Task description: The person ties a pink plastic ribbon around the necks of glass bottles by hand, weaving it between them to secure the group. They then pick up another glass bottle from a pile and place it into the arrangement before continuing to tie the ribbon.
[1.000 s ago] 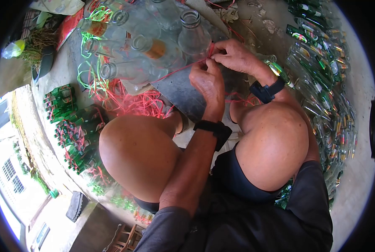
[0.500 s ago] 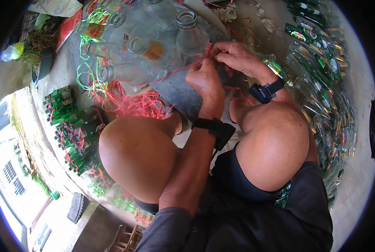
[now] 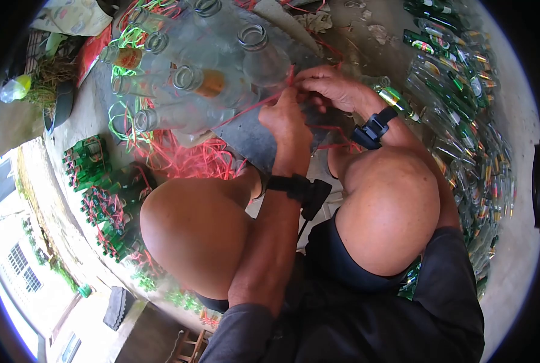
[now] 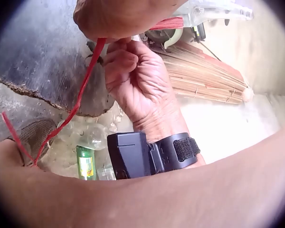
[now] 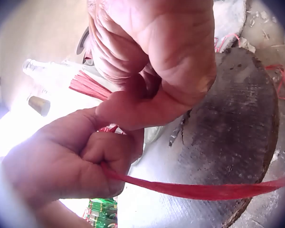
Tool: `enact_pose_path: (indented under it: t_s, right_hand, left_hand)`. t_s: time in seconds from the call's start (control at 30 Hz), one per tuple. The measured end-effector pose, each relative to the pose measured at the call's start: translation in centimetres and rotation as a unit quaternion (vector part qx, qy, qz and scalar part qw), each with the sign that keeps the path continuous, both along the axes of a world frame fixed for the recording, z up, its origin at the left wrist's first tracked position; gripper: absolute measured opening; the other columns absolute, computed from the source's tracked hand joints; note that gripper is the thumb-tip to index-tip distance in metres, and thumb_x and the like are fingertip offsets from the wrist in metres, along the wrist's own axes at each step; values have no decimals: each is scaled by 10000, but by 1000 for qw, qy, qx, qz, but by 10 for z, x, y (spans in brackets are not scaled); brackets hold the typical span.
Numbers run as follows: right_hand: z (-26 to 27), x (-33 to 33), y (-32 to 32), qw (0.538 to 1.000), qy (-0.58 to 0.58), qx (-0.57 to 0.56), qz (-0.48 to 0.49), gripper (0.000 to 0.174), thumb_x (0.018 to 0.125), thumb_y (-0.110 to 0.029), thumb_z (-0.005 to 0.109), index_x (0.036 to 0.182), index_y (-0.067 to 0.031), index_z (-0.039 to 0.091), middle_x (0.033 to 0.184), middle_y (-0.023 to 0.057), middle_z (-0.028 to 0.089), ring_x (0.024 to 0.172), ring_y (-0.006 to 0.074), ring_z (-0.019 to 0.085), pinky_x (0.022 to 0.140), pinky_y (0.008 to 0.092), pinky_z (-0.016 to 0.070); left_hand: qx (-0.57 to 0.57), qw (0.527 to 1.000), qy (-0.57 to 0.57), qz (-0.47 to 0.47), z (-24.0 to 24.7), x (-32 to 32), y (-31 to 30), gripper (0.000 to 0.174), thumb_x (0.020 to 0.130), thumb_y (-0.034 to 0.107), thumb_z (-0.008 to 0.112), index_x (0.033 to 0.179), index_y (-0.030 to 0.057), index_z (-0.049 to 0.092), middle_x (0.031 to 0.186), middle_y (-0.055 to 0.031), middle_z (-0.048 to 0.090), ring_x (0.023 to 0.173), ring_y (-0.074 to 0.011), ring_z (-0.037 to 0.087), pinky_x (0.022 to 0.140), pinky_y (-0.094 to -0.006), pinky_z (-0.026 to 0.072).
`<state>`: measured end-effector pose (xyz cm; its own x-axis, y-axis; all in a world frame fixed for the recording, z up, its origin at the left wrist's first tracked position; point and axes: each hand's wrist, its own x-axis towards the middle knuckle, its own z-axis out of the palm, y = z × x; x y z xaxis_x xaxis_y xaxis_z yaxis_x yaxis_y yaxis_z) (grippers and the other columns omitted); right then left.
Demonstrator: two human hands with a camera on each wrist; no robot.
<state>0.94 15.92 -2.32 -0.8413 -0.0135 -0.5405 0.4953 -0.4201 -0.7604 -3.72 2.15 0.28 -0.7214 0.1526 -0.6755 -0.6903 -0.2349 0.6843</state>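
A group of clear glass bottles stands upright, with red plastic twine drawn around its near side. Beside the nearest bottle, both hands meet at the twine. The left hand grips it in curled fingers; a length trails from that fist in the right wrist view, where the left hand is below the right. The right hand pinches the twine between thumb and fingers, just above the left. A frayed bunch of red twine sticks out past the fingers. Under the hands lies a dark round wooden slab.
Many green and clear bottles lie stacked along the right. Tied bundles of green bottles stand at the left. Loose red twine is heaped on the floor near the left knee. A straw broom shows behind the hands.
The bottles and both hands have shifted slightly left in the head view, as has some of the surroundings. Both hands stay at the twine, close together.
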Motion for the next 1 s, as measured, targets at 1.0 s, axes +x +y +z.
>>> enact_pose_path:
  t_s: [1.0]
  right_hand:
    - [1,-12,-23,985,-8,149,-85,244,1015,-266,599,869,-74,637,701,-2,563,614,87,548,508,257,417]
  left_hand:
    - [-10,999,-7,-31,17,-2,-27,183,872,52,740,928,72,567,765,-25,592,514,-73,464,406,-239,297]
